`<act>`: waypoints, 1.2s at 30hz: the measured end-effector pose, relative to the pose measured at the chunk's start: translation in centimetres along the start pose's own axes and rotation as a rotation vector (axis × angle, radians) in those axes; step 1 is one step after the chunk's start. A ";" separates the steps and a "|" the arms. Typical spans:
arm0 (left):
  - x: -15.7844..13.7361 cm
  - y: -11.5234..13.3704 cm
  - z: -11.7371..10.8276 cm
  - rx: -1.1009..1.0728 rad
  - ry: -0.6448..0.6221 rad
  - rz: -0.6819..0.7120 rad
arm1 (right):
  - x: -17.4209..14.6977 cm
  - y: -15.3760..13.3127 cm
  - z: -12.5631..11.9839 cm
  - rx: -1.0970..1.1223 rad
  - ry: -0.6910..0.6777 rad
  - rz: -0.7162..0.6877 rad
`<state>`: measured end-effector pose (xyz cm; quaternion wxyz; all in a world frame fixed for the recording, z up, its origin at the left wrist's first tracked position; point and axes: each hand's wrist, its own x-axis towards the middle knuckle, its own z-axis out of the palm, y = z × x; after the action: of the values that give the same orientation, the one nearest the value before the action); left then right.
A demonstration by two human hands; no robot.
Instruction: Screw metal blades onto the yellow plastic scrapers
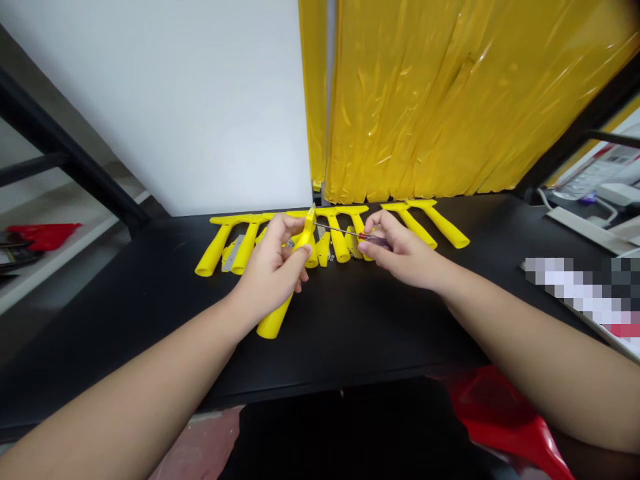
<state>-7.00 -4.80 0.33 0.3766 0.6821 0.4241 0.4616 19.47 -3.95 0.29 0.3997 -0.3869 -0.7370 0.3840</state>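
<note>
My left hand is closed around a yellow scraper, its hollow handle pointing down toward me and its head tilted up. In my right hand is a screwdriver with a dark purplish handle, held between thumb and fingers. Its thin shaft runs left to the scraper's head; whether the tip sits in a screw is too small to tell. Behind both hands, several more yellow scraper handles lie in a row on the black table. Among them are small yellow plates and a grey metal blade.
A white panel and a yellow plastic-wrapped stack stand along the back of the black table. Black frame posts rise at the sides. Papers lie at the right, and a red plastic item is below the front edge.
</note>
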 end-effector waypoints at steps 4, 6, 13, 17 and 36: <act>0.0 0.0 -0.1 0.002 0.000 -0.005 | 0.1 0.0 0.0 -0.118 0.033 -0.027; -0.1 -0.1 -0.1 0.013 -0.009 0.002 | 0.4 0.3 -0.1 -0.142 0.020 0.000; 0.2 -0.1 -0.1 0.018 -0.016 -0.007 | 0.1 0.6 0.0 0.014 -0.030 -0.008; 0.1 -0.4 -0.2 0.019 -0.013 -0.001 | -0.1 0.2 0.0 -0.055 0.035 -0.053; -0.2 -0.4 -0.2 0.050 -0.054 0.036 | 0.4 0.2 -0.1 -0.065 0.059 0.026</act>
<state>-7.36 -4.81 -0.05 0.3621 0.7111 0.4129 0.4390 19.50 -3.47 0.27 0.4035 -0.4206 -0.7318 0.3533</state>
